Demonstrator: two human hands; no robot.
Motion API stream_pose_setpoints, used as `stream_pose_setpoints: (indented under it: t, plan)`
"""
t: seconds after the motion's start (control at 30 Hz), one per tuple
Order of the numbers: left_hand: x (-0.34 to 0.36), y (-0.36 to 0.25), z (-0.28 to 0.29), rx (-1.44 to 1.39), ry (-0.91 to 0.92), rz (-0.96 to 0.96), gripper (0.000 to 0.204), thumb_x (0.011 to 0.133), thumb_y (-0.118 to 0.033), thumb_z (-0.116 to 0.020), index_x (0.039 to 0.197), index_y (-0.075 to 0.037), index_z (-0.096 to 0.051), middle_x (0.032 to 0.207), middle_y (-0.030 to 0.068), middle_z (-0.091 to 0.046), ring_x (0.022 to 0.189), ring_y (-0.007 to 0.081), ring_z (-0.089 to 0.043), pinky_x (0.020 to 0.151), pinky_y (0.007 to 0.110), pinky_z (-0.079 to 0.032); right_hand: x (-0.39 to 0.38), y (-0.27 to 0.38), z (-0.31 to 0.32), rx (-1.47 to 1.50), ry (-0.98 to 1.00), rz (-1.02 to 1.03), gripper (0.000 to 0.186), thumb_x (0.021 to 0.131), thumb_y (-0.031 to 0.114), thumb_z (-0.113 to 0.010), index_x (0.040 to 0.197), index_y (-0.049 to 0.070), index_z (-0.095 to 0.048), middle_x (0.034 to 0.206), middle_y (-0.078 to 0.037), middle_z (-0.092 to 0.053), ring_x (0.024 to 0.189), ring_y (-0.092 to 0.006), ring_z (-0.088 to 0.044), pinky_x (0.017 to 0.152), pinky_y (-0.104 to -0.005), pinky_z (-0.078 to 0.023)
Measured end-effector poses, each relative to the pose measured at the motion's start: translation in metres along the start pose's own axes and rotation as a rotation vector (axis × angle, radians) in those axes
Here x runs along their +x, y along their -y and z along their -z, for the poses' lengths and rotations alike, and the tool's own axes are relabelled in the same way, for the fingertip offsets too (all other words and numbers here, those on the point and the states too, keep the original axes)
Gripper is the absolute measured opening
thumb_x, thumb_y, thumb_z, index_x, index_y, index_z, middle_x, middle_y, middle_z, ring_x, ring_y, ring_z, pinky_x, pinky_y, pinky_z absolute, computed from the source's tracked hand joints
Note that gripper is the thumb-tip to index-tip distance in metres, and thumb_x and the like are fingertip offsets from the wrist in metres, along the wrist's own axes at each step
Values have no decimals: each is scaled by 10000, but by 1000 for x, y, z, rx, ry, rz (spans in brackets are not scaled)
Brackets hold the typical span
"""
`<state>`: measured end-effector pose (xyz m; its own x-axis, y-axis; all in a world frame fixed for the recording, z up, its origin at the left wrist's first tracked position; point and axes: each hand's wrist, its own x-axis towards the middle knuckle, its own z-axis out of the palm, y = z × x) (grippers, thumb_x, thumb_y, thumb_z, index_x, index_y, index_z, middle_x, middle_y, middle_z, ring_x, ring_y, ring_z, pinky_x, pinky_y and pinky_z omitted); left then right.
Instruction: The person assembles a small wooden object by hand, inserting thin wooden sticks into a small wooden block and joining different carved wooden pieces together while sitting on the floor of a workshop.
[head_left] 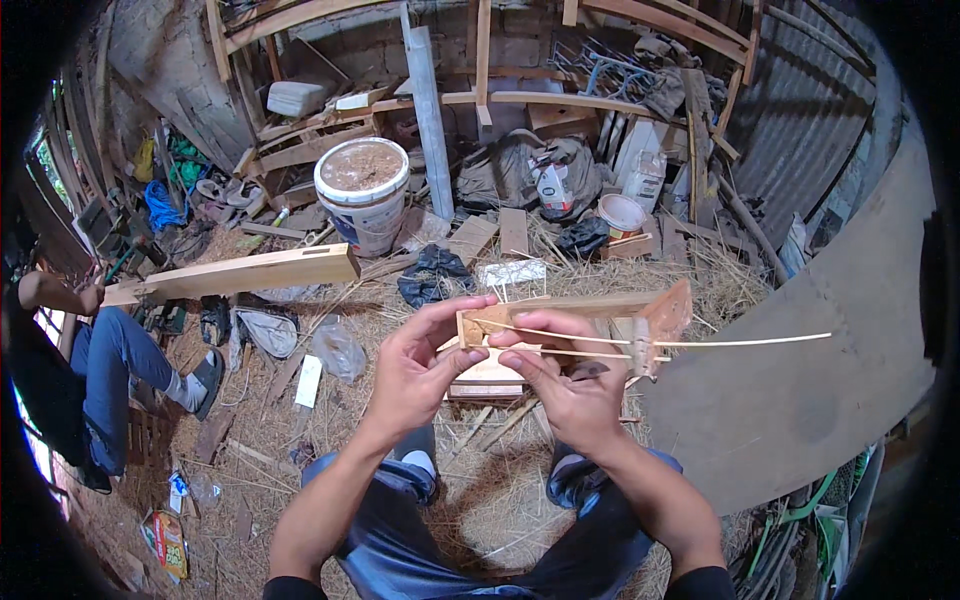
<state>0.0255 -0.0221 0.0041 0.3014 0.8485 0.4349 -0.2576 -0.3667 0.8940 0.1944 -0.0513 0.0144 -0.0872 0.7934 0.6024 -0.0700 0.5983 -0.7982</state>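
Observation:
In front of me, at chest height, I hold a small light-brown wooden piece [487, 322] with a squared end. My left hand [405, 375] is closed on its left end, thumb below and fingers above. My right hand [575, 400] pinches close beside it, thumb toward the same piece. Thin pale wooden strips [745, 341] run from the piece past my right fingers and stick out far to the right. They pass by a short round-edged wooden part [641, 348]. What my right fingertips press on is partly hidden.
Beyond my hands is a wooden bar with a broad end block [670, 312]. Below them sits a wooden block [485, 385]. At left a seated person [130, 370] is beside a long beam [250, 275]. A white bucket [362, 185] stands behind; a grey sheet [790, 390] leans right.

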Motion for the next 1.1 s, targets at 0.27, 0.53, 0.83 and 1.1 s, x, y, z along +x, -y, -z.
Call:
stream_pose_setpoints:
  t: [0.27,0.53,0.83,1.1]
  plan:
    - [6,6,9,-70,-66,96,413,870,1,-579,1265,25,-461,1249,139,-544,1137,196,-533,969,317,-435,-8,-9,-5,-119,-111,90,282,828,-90,-598,1106,-67,-558,979,-156,-648,880,-213,-663,729,-281,-549]
    - [9,11,19,-77,-113,124,425,872,-2,-577,1277,23,-448,1261,139,-536,1147,191,-525,972,311,-435,-5,0,16,-456,-137,78,205,878,122,-615,945,-67,-656,847,-127,-693,762,-178,-662,670,-289,-523]
    - [10,17,21,-94,-101,170,447,866,-29,-598,1280,28,-438,1267,139,-531,1148,194,-524,991,306,-417,-5,3,12,-447,-137,104,241,911,200,-582,881,-15,-689,805,-94,-693,726,-165,-650,666,-296,-491]
    - [12,16,19,-70,-87,177,441,864,-50,-606,1268,27,-448,1257,136,-538,1138,192,-529,983,316,-423,-3,3,11,-436,-167,97,225,900,207,-603,847,11,-699,757,-79,-687,667,-157,-637,626,-289,-480]
